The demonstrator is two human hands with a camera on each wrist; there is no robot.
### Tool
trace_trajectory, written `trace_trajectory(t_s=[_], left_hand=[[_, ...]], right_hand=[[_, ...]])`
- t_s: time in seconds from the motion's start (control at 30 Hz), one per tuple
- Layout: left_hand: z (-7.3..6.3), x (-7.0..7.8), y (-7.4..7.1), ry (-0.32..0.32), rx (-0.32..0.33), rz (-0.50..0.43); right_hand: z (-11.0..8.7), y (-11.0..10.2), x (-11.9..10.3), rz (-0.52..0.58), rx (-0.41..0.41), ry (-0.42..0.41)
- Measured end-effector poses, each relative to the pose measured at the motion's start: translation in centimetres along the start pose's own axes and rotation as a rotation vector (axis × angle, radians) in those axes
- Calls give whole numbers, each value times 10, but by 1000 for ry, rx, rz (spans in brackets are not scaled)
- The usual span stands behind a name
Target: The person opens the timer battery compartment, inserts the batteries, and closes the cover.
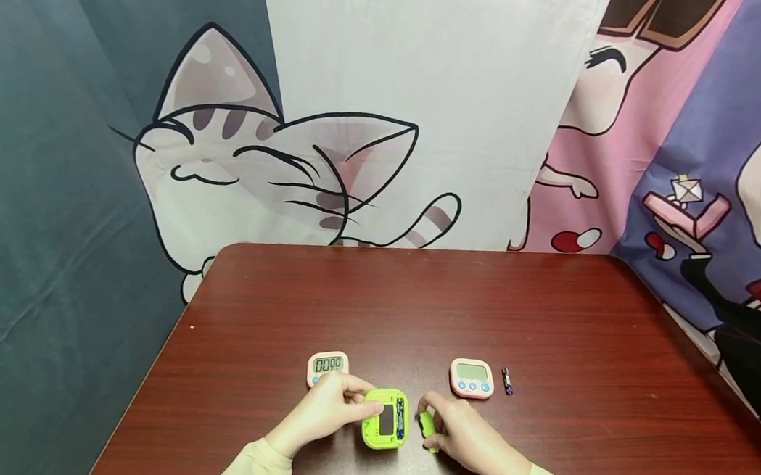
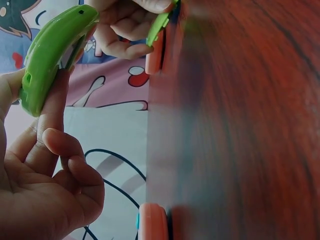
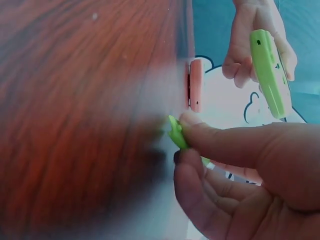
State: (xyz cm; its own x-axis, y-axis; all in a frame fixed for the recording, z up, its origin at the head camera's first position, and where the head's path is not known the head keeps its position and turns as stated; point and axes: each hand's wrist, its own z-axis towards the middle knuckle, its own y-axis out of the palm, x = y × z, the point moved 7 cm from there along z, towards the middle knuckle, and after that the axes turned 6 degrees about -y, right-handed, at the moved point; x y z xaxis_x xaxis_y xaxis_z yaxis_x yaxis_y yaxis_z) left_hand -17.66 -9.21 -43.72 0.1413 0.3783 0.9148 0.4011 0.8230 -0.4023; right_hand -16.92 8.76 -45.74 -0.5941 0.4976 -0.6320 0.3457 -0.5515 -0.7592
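Note:
In the head view my left hand (image 1: 329,411) holds a lime-green digital timer (image 1: 372,438), its back turned up toward me. A dark blue battery (image 1: 399,419) lies in the uncovered slot along the timer's right side. The left wrist view shows that timer (image 2: 55,60) edge-on, pinched between thumb and fingers above the table. Just to the right, my right hand (image 1: 466,436) pinches a small green battery cover (image 1: 428,431), apart from the timer. In the right wrist view the cover (image 3: 176,132) is between thumb and fingertips, close to the tabletop.
A pink-and-white timer (image 1: 328,362) reading 00:00 lies behind my left hand, partly covered by it. Another pink timer (image 1: 471,379) with a blank screen lies beyond my right hand, with a loose battery (image 1: 507,381) beside it. All rest on a reddish-brown table (image 1: 410,301).

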Motion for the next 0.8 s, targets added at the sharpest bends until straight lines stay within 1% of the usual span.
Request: trace_trajectory(t_s=[0.17,0.33,0.6,0.8], left_hand=[[0,-1,-1,-7,2,2],[-1,-1,-1,-10,1,-6],[-4,-1,-1,-6,-2,-23],[-4,-2,-2,-11,2,-16]], right_hand=[[-1,-3,-3,100,23,1],[0,-7,-11,203,32,-28],[3,-8,-20,356,-11,-15],[4,-10,-25,440,-17,-22]])
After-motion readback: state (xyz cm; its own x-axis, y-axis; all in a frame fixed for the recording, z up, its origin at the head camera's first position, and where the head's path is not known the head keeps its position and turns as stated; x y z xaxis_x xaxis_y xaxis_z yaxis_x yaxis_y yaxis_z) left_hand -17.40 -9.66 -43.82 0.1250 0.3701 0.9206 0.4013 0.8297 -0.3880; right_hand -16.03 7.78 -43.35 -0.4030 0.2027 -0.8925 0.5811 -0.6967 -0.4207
